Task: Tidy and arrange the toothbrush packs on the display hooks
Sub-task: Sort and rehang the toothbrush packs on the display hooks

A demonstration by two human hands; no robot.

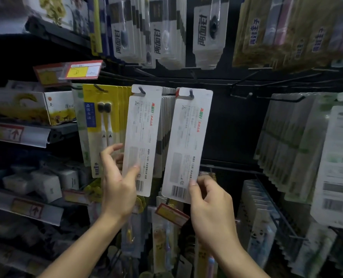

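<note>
Hands hold two white toothbrush packs, backs outward, on neighbouring display hooks. Left hand (118, 183) pinches the lower edge of the left pack (141, 137); right hand (210, 203) pinches the bottom of the right pack (186, 145), hung alone and tilted. Straightening looks unfinished; yellow packs (104, 125) hang alongside.

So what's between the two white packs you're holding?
Head view: a row of hanging packs behind the left white pack, then dark backboard before the right white pack.
</note>
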